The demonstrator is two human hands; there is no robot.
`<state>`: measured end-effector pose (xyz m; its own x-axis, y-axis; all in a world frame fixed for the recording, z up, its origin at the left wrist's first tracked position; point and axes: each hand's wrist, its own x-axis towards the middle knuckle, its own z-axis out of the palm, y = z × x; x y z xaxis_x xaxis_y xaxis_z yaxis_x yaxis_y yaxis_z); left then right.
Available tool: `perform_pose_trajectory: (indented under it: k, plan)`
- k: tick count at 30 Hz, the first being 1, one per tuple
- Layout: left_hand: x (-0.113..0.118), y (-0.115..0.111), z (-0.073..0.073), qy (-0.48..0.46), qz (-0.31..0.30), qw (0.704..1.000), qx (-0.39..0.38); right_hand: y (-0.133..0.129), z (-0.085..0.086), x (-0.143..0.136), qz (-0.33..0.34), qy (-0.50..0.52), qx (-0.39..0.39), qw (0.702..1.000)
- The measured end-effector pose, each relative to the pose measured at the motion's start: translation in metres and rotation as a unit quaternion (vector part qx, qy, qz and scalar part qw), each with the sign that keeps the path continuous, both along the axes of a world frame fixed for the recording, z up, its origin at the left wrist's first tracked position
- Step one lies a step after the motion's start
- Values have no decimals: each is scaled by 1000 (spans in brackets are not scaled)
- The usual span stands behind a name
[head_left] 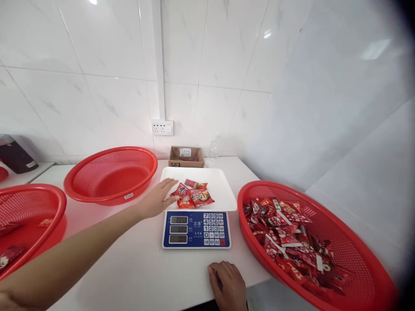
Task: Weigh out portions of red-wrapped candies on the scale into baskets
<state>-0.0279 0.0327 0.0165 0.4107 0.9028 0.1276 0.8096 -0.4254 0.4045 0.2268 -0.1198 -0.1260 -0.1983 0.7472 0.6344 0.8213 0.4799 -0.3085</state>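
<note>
In the head view, the scale (pixel 196 230) stands on the desk (pixel 119 268), its white tray (pixel 220 183) bearing a small cluster of red snack packets (pixel 201 195). The left hand (pixel 158 198) reaches in from the scale's left, fingers extended and spread, at the tray's left edge beside the packets; it grips nothing, and whether a fingertip touches a packet cannot be told. The right hand (pixel 227 285) is loosely curled in front of the scale; whether it holds anything is hidden. Right of the scale, a red basket (pixel 366 283) holds a heap of wrapped packets (pixel 292 242). Left of and behind the scale sits a second basket (pixel 112 172); farther left of it, a third basket (pixel 60 203) contains several packets. Directly behind the scale are a cardboard box (pixel 186 164) and, just beside it, a clear plastic bottle (pixel 214 148).
</note>
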Motion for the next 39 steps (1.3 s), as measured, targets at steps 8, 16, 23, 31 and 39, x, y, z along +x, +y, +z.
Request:
perform_pose_trajectory:
  k: [8,16,23,31,39]
  plan:
    - [41,28,-1,33,-80,996,-26,0,-8,3,2,-13,-7,1000]
    - [21,32,-3,20,-25,997,66,0,-12,4,4,-12,-7,1000]
    - [-48,47,29,48,128,981,134,0,-11,4,0,-18,-4,1000]
    - [-38,58,15,100,129,984,78,2,-13,5,3,-31,-4,1000]
    - [82,47,-4,101,-112,988,-17,3,-14,3,-4,-15,20,1000]
